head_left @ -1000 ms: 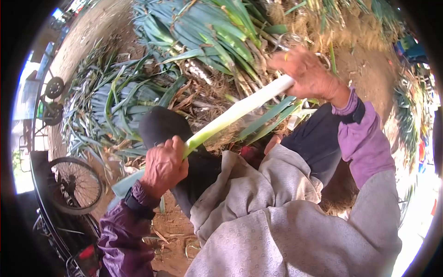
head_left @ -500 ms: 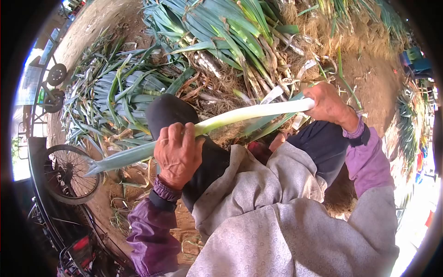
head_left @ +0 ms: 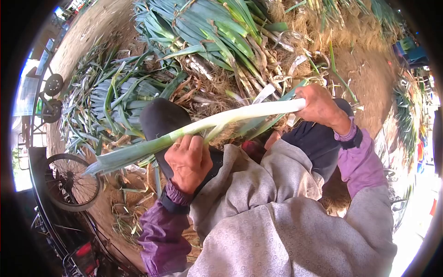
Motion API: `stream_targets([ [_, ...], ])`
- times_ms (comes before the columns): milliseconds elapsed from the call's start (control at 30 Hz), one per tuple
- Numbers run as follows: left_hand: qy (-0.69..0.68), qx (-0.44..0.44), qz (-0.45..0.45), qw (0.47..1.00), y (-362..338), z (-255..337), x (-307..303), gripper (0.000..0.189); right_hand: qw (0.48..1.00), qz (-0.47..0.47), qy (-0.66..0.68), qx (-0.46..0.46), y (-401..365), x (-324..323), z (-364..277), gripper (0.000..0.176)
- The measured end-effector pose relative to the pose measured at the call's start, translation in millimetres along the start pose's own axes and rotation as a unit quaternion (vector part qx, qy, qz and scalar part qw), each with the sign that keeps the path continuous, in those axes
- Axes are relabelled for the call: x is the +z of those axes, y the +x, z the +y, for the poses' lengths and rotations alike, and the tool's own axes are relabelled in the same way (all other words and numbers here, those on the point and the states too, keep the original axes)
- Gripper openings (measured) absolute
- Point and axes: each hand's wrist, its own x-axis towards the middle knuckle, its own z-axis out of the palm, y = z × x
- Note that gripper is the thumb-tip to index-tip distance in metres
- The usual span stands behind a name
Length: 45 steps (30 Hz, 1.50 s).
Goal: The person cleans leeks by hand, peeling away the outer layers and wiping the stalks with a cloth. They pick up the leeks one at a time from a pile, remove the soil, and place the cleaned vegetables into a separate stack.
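Observation:
A long leek (head_left: 249, 112) lies across in front of me above my knees, its white end to the right and its green leaves to the left. My right hand (head_left: 319, 107) is wrapped round the white end, hiding the root tip. Below the green part, my left hand (head_left: 188, 162) is closed on a pale outer leaf (head_left: 215, 132), which hangs away from the shaft. The hand itself hides that leaf's far end.
Beyond my knees lies a heap of leeks (head_left: 203, 32) with roots and dry leaves. Another leek pile (head_left: 120, 99) is at left. A bicycle wheel (head_left: 71, 180) stands at the far left. Grey cloth (head_left: 258, 221) covers my lap.
My left hand has come off the leek's green shaft and moved down and right, drawing an outer leaf away. The right hand keeps the white end, slightly shifted left.

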Motion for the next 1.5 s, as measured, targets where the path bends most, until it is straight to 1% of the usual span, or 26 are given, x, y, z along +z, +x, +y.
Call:
stream_targets([
  [33, -0.108, -0.075, -0.002, 0.991, 1, 11, -4, 0.013, 1.0, 0.002, -0.004, 0.006, -1, 1, 1, 0.019],
  [67, -0.227, -0.153, -0.064, 0.96, 3, 23, -14, 0.015, 1.0, 0.001, 0.01, 0.007, -1, 3, 1, 0.019],
  [133, -0.445, -0.295, -0.185, 0.825, 8, 44, -29, 0.017, 0.999, -0.004, 0.033, 0.008, 1, 5, 1, 0.02],
  [233, -0.497, -0.185, -0.246, 0.811, 2, 68, -25, 0.016, 0.996, -0.036, 0.074, 0.015, 7, 8, 7, 0.032],
  [267, -0.494, -0.12, -0.225, 0.831, -4, 73, -14, 0.015, 0.994, -0.046, 0.097, 0.012, 9, 8, 7, 0.035],
  [333, -0.489, -0.066, -0.237, 0.837, -5, 76, -6, 0.015, 0.988, -0.073, 0.139, -0.008, 8, 3, 3, 0.045],
  [433, -0.411, 0.055, -0.281, 0.865, 3, 61, -11, 0.014, 0.987, -0.066, 0.147, -0.017, 8, 5, 5, 0.05],
  [467, -0.325, 0.107, -0.135, 0.93, 10, 54, -16, 0.02, 0.988, -0.061, 0.138, -0.001, 8, 3, 6, 0.051],
  [500, -0.129, 0.106, -0.079, 0.983, 16, 45, -25, 0.026, 0.99, -0.056, 0.131, 0.013, 7, -1, 3, 0.052],
  [533, 0.017, 0.058, -0.064, 0.996, 19, 33, -27, 0.034, 0.991, -0.052, 0.124, 0.025, 8, -3, 0, 0.053],
  [600, 0.149, 0.06, -0.056, 0.985, 38, 7, -23, 0.049, 0.997, -0.016, 0.073, 0.005, 8, -1, 0, 0.056],
  [667, 0.181, 0.087, -0.085, 0.976, 42, -22, -6, 0.045, 0.999, 0.014, 0.033, 0.004, 8, -2, -5, 0.057],
  [700, 0.192, 0.064, -0.119, 0.972, 38, -36, 3, 0.042, 0.997, 0.062, -0.017, -0.031, 6, 4, -2, 0.056],
  [767, 0.21, 0.023, -0.186, 0.959, 31, -54, 16, 0.037, 0.996, 0.074, -0.047, -0.028, 3, 7, -4, 0.06],
  [800, 0.234, 0.075, -0.121, 0.962, 34, -51, 16, 0.03, 0.994, 0.081, -0.063, -0.028, 3, 4, -8, 0.062],
  [833, 0.258, 0.088, -0.102, 0.957, 35, -46, 14, 0.029, 0.98, 0.123, -0.152, -0.034, 2, -1, -13, 0.065],
  [933, 0.323, 0.095, -0.068, 0.939, 40, -30, 6, 0.033, 0.926, 0.3, -0.197, -0.118, -6, -24, -29, 0.064],
  [1000, 0.35, 0.064, -0.053, 0.933, 49, -22, 2, 0.035, 0.908, 0.384, -0.114, -0.126, -15, -6, -33, 0.057],
  [1067, 0.353, 0.044, -0.047, 0.933, 57, -18, -2, 0.037, 0.922, 0.344, 0.173, -0.039, -15, 34, -33, 0.055],
  [1133, 0.352, 0.032, -0.038, 0.935, 58, -22, -2, 0.036, 0.891, 0.268, 0.352, 0.098, -2, 31, -54, 0.063],
  [1167, 0.345, 0.042, -0.024, 0.937, 59, -21, -3, 0.035, 0.86, 0.289, 0.411, 0.085, 5, 33, -55, 0.058],
  [1233, 0.338, 0.027, -0.024, 0.94, 58, -19, -5, 0.035, 0.882, 0.214, 0.418, 0.029, 20, 25, -49, 0.046],
  [1300, 0.336, 0.032, 0.002, 0.941, 61, -18, -6, 0.035, 0.849, 0.122, 0.513, 0.002, 28, 29, -49, 0.025],
  [1400, 0.391, 0.02, 0.033, 0.92, 63, -45, -14, 0.034, 0.964, 0.003, 0.263, -0.029, 6, 12, -38, 0.017],
  [1433, 0.407, 0.008, 0.034, 0.913, 62, -65, -22, 0.033, 0.996, 0.057, 0.035, -0.052, -10, 14, -9, 0.016],
  [1500, 0.41, -0.046, 0.018, 0.911, 54, -97, -45, 0.031, 0.977, 0.086, -0.19, -0.032, -21, 19, 38, 0.014],
])
